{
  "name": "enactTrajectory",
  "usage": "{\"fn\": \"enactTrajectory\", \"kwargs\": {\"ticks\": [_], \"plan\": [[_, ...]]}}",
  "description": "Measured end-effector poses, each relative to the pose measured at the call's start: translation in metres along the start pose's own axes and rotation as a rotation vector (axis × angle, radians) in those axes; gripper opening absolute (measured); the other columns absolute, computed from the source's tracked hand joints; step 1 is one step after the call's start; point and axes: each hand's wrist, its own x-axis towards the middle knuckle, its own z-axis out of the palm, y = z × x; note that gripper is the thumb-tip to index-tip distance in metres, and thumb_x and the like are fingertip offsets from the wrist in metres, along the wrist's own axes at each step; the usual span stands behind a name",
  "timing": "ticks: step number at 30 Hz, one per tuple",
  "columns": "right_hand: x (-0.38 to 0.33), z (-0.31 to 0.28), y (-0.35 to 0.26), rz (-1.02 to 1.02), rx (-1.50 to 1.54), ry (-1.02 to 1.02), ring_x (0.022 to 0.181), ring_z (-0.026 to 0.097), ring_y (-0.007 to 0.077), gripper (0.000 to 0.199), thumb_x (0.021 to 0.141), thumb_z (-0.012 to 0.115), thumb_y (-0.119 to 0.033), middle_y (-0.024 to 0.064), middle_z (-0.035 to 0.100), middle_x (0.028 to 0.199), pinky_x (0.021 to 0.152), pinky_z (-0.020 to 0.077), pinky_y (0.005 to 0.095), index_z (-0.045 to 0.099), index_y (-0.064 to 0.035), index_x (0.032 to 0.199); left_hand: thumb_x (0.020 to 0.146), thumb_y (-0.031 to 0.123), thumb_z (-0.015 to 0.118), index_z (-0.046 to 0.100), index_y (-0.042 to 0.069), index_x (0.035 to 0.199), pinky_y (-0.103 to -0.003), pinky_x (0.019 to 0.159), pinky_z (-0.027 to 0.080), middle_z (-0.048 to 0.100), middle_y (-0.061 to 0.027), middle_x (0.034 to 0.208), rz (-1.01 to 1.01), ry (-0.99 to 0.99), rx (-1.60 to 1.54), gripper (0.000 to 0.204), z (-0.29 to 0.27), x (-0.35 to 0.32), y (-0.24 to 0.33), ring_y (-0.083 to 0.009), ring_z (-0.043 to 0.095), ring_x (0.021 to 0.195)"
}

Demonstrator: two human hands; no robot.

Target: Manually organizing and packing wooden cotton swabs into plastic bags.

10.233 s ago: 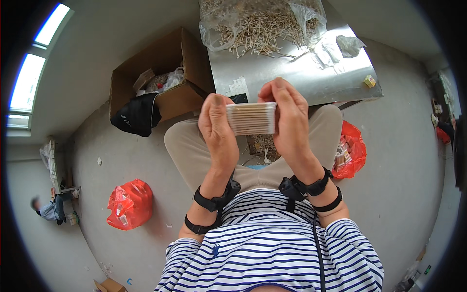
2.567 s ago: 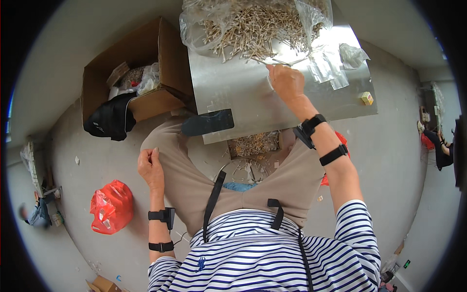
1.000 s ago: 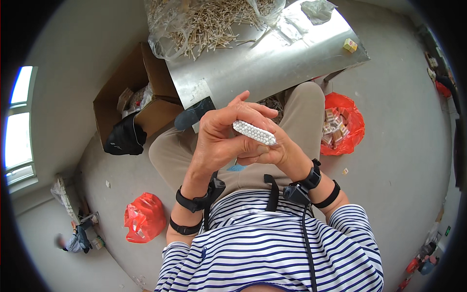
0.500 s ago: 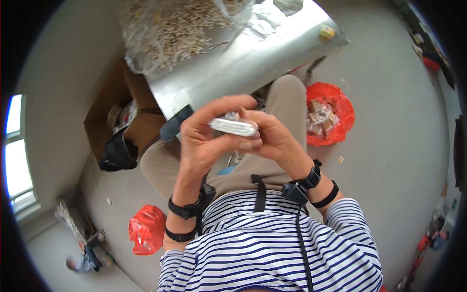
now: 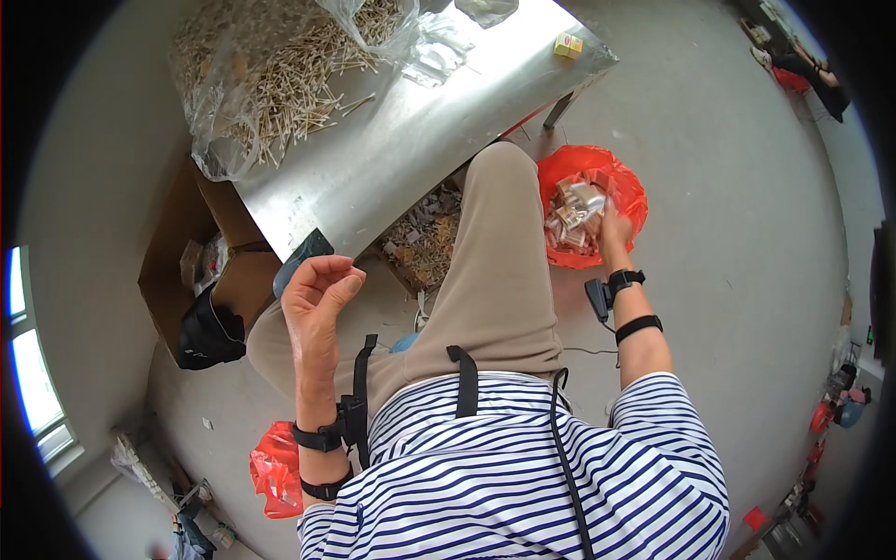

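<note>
My right hand reaches into a red plastic bag on the floor to the right. The bag is filled with small clear packets that have pale brown contents. Motion blur and the packets hide my right fingertips, so I cannot tell whether they grip one. Raised above my left thigh, my left hand is closed, with fingers curled and the thumb against them. Nothing shows in it. Loose cotton swabs with wooden sticks lie in and around a large clear plastic bag on the metal table.
The metal table also holds clear plastic sleeves and a small yellow box. Under its edge stands a box of scattered sticks. An open carton is at the left, with another red bag on the floor.
Both hands were together round a small white-ended pack. They have parted: my right hand went right into the red bag, my left moved left and lower. The pack is no longer between them.
</note>
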Motion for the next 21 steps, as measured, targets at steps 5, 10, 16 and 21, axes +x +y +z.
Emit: {"fn": "enactTrajectory", "kwargs": {"ticks": [5, 10, 16, 21], "plan": [[-0.015, 0.003, 0.061, 0.144, 0.072, -0.125, 0.043, 0.059, 0.02, 0.028, 0.087, 0.067, -0.02, 0.0106, 0.062, 0.059, 0.038, 0.0438, 0.0348, 0.063, 0.0026, 0.072, 0.085, 0.005, 0.07, 0.066, 0.001, 0.102, -0.025, 0.085, 0.048, 0.07, -0.0057, 0.087, -0.004, 0.056, 0.027, 0.018, -0.013, -0.006, 0.002, -0.0132, 0.066, 0.084], [-0.017, 0.013, 0.043, 0.159, 0.189, -0.192, 0.041, 0.057, 0.0191, 0.024, 0.086, 0.066, -0.017, 0.0102, 0.062, 0.058, 0.039, 0.0426, 0.0327, 0.064, 0.002, 0.072, 0.095, 0.016, 0.064, 0.066, 0.002, 0.094, -0.025, 0.081, 0.047, 0.067, -0.0049, 0.082, -0.018, 0.113, 0.046, 0.014, -0.023, 0.001, -0.018, -0.0113, 0.062, 0.08], [-0.063, 0.026, -0.105, -0.271, 0.336, -0.322, 0.055, 0.057, 0.0169, 0.031, 0.09, 0.065, -0.024, 0.0079, 0.061, 0.061, 0.054, 0.0444, 0.0319, 0.063, 0.0011, 0.072, 0.096, 0.018, 0.063, 0.064, 0.006, 0.083, -0.023, 0.077, 0.042, 0.066, -0.0014, 0.077, -0.027, 0.12, 0.085, 0.018, -0.035, -0.001, -0.015, -0.0064, 0.055, 0.076], [-0.128, 0.04, -0.202, -0.736, 0.194, -0.373, 0.058, 0.056, 0.0286, 0.03, 0.089, 0.066, -0.025, 0.0117, 0.061, 0.064, 0.058, 0.0435, 0.0388, 0.06, 0.0002, 0.073, 0.088, 0.014, 0.068, 0.066, 0.003, 0.089, -0.026, 0.082, 0.045, 0.067, -0.0064, 0.085, -0.035, 0.131, 0.35, 0.012, -0.061, -0.014, -0.026, -0.0129, 0.061, 0.082]]}}
